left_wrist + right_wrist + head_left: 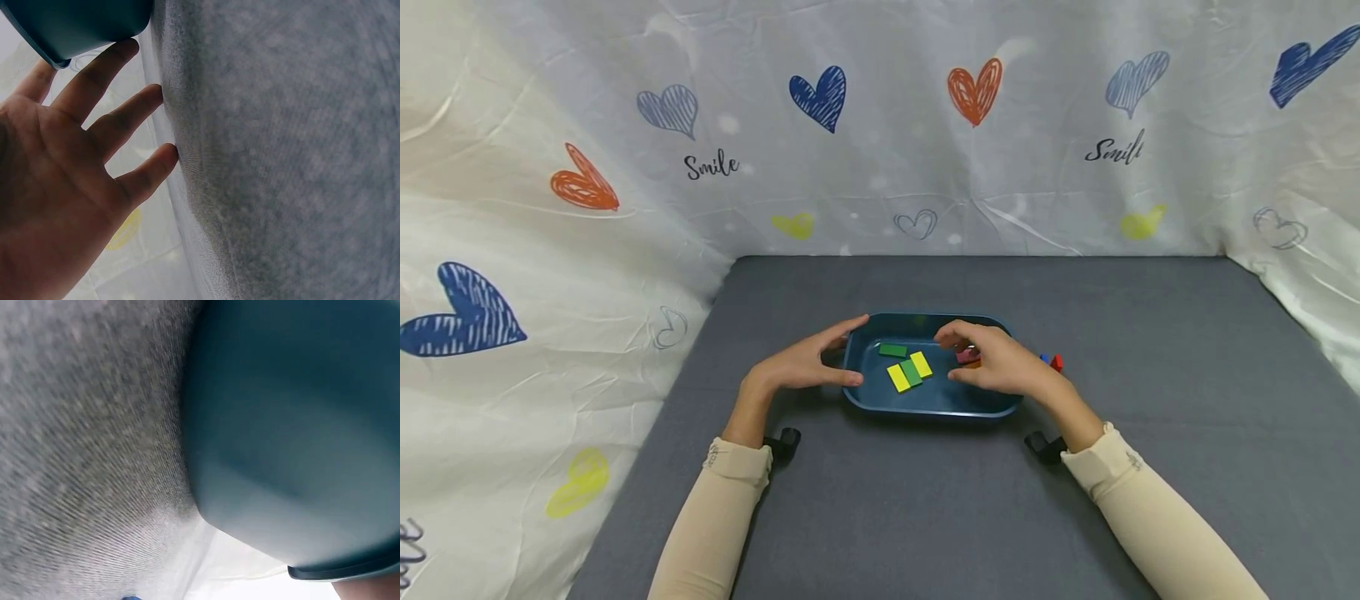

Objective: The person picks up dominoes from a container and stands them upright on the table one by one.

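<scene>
You have two hands, one left hand (805,360) and one right hand (996,360), at one tray (943,400) on one bench (910,508). Inside it you can count two yellow blocks (898,378) and two green blocks (892,350), plus at least one pink block (964,357) and one orange block (973,365), partly hidden by your right hand. Outside it you have one red block (1057,362) and one blue block (1044,358). Around you hang three dark blue hearts (817,98), two pale blue hearts (667,109), two orange hearts (974,90) and three yellow hearts (793,225).
</scene>
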A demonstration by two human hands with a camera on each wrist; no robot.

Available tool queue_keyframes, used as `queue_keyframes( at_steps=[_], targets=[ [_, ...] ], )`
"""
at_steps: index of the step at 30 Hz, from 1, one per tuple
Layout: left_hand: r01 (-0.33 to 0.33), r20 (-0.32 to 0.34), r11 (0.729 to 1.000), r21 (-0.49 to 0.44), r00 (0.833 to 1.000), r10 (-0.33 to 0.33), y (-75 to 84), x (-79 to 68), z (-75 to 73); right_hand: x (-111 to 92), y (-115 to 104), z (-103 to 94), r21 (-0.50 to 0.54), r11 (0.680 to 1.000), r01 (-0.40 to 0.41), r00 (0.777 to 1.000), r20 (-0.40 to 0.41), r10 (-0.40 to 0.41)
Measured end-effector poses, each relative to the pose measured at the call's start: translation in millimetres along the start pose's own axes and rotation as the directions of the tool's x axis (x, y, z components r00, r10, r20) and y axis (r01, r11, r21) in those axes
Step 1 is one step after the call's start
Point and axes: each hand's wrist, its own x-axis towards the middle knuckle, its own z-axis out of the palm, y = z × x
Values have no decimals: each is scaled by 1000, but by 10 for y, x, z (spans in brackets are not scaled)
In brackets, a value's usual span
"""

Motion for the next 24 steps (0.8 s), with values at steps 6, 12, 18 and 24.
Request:
queue_keyframes(
  at_steps=[6, 12, 18, 24],
  targets=[
    [1, 2, 1000, 4, 1000, -1, -24, -7, 8, 56, 29, -20, -62, 997, -48, 998, 45, 51],
    [3, -3, 1000, 6, 1000, -3, -38, -4, 13, 112, 23, -42, -103, 991, -86, 991, 94, 96],
    [2, -3, 1000, 3, 1000, -2, -46, 5, 15, 125, 3, -61, -159, 983, -88, 984, 137, 110],
    [-3, -1, 1000, 4, 1000, 3, -48, 9, -7, 127, 1, -89, -129, 989, -76, 980, 172, 98]
  ],
)
